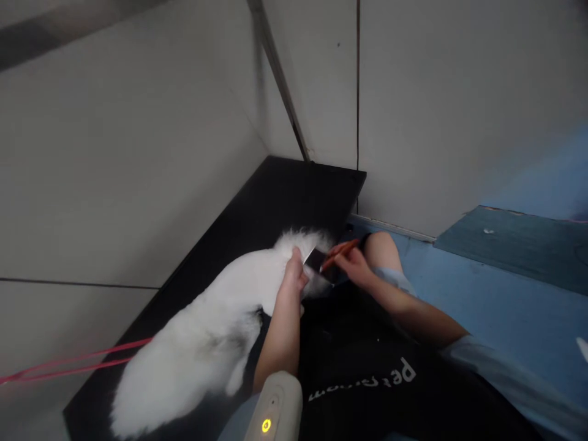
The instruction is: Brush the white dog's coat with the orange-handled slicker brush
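Gripping the orange-handled brush (327, 263), your right hand (353, 266) has its fingers closed round the handle, the dark head at the fluffy end of the white dog (197, 337). Your left hand (295, 271) touches the fur just beside it; whether those fingers clasp anything, I cannot tell. The dog is on the black table (294, 193).

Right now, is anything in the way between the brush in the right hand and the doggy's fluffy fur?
Nothing visible is. The orange-handled brush in the right hand is right up by the fluffy fur of the white dog. The left hand is beside the brush, not in between.
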A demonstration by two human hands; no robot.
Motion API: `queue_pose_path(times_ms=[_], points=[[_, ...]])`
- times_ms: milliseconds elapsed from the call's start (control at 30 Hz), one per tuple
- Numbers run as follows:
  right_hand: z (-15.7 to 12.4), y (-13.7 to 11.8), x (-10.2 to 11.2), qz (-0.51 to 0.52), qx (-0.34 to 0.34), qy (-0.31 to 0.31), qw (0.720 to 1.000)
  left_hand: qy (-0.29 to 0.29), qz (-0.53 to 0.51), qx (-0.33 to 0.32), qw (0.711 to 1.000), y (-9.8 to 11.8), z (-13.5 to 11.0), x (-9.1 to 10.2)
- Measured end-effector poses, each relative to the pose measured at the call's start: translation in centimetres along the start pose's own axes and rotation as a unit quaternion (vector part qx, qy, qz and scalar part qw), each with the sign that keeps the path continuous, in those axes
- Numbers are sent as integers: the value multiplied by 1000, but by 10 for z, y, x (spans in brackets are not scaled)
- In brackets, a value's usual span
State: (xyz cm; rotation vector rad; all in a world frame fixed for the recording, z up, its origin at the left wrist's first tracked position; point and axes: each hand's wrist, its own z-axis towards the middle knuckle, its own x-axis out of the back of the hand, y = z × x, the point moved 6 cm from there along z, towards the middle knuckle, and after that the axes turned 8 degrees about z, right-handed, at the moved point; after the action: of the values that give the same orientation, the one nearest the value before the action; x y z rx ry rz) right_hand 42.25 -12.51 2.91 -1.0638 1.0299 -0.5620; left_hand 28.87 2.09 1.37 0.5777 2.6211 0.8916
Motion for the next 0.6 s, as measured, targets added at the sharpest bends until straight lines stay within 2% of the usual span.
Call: queue_pose_path(times_ms=[67, 167, 200, 300, 433, 467, 567, 600], points=[[-2, 3, -4, 2, -20, -18, 1000, -4, -6, -7, 1000, -1, 4, 2], [-2, 0, 4, 11, -3, 38, 999, -22, -11, -14, 1000, -4, 9, 5], [-3, 0, 4, 12, 1, 36, 999, -27, -10, -12, 1000, -6, 10, 6], [-5, 2, -2, -2, -16, -26, 1000, -33, -8, -17, 999, -9, 10, 6], [-3, -1, 4, -29, 8, 10, 1000, -58, 6, -27, 998, -11, 12, 6], [-3, -3, 4, -29, 13, 3, 999, -63, 15, -24, 998, -12, 13, 7], [1, -4, -6, -40, -4, -77, 996, -72, 25, -23, 997, -15, 18, 11], [4, -6, -5, -49, -2, -68, 996, -80, 20, -25, 996, -16, 19, 12]])
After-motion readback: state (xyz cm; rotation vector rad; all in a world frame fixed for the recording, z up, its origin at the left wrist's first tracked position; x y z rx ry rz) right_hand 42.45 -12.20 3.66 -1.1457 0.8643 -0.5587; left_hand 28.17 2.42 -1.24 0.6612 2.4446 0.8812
